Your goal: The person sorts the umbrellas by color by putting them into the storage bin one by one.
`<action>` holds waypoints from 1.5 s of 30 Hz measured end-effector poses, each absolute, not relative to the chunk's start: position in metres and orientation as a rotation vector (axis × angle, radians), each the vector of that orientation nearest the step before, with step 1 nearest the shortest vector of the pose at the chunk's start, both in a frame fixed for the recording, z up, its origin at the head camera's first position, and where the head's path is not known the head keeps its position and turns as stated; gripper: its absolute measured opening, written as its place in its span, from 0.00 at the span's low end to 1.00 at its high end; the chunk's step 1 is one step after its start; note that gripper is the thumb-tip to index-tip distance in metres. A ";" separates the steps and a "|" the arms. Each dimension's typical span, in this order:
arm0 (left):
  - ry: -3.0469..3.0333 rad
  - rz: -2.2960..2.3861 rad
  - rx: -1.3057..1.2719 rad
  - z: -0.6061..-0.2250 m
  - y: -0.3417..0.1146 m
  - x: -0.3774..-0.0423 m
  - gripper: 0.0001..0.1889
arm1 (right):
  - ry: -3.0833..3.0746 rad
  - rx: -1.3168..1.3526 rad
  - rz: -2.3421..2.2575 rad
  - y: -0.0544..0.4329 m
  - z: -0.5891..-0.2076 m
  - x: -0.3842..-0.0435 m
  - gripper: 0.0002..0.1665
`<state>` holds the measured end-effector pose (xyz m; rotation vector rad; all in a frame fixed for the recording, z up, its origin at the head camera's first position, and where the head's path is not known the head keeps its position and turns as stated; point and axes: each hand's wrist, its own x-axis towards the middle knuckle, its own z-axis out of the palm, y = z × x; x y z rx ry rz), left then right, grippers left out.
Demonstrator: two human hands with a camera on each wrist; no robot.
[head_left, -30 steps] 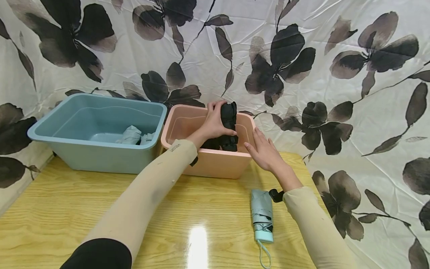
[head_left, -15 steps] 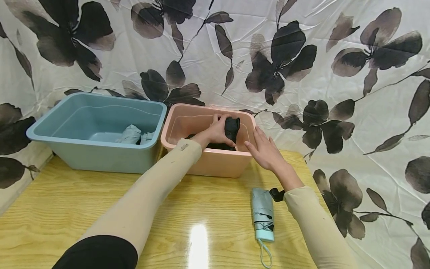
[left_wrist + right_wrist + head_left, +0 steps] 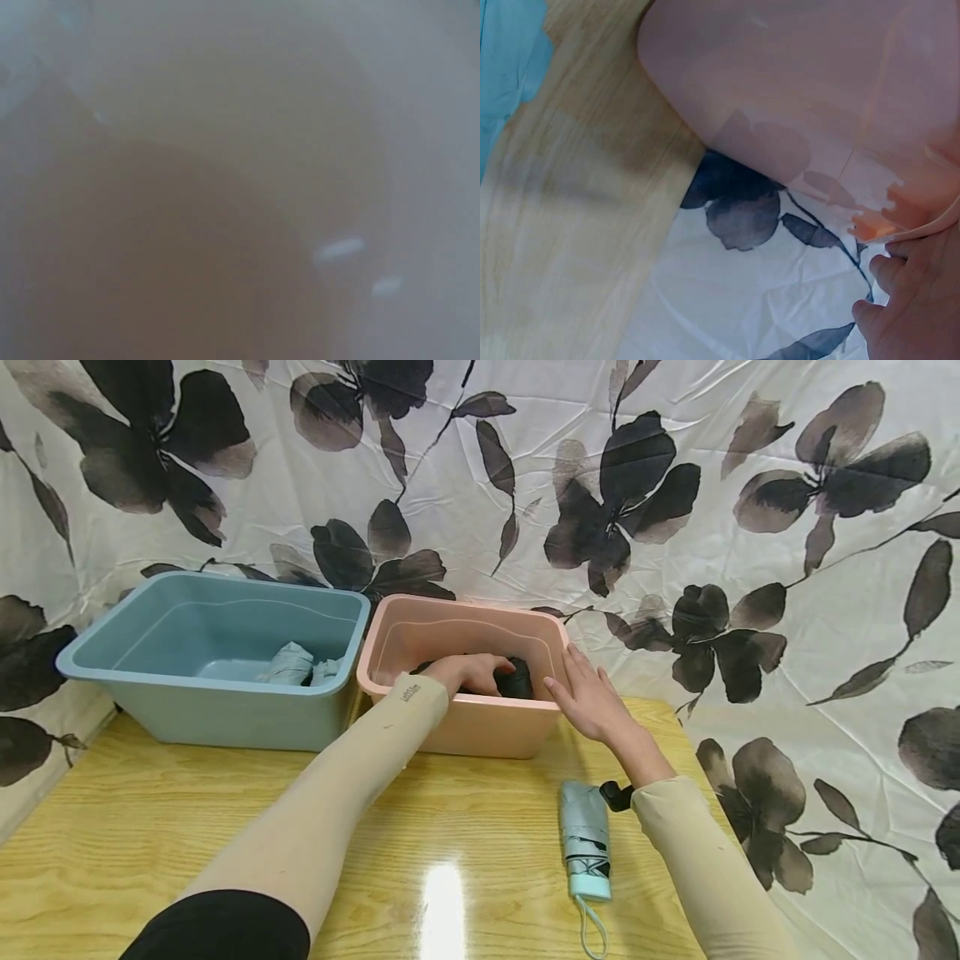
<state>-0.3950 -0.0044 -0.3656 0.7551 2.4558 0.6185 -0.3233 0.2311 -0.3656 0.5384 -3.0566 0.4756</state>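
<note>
Inside the pink bin (image 3: 472, 727), my left hand (image 3: 476, 673) is at a black bundle (image 3: 516, 680), its fingers and thumb around the near end. The bundle lies low in the bin, partly hidden by the hand and the front rim; its exact kind cannot be made out. My right hand (image 3: 592, 697), fingers straight, rests against the bin's right side, and the right wrist view also shows these fingers (image 3: 889, 270) at the rim. The left wrist view is blurred, showing only pinkish and brownish surfaces.
To the left stands a blue bin (image 3: 225, 710) with pale blue folded fabric items (image 3: 288, 664) inside. A folded light blue umbrella (image 3: 585, 843) with a wrist strap lies on the wooden table (image 3: 360, 860), near my right wrist. A floral cloth (image 3: 480, 468) hangs behind the bins.
My left hand has lowered the black bundle from rim height, where it stood upright, down into the pink bin. The right hand has stayed at the bin's right side.
</note>
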 end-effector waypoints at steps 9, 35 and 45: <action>2.391 0.821 0.731 -0.365 -0.006 -0.393 0.38 | -3.055 0.538 0.483 0.230 -0.365 -0.323 0.47; 3.083 1.556 0.900 -0.324 -0.105 -0.299 0.22 | -2.656 0.392 0.855 0.240 -0.379 -0.300 0.40; 3.526 1.295 0.738 -0.331 -0.198 -0.255 0.24 | -2.508 0.359 1.035 0.265 -0.388 -0.263 0.37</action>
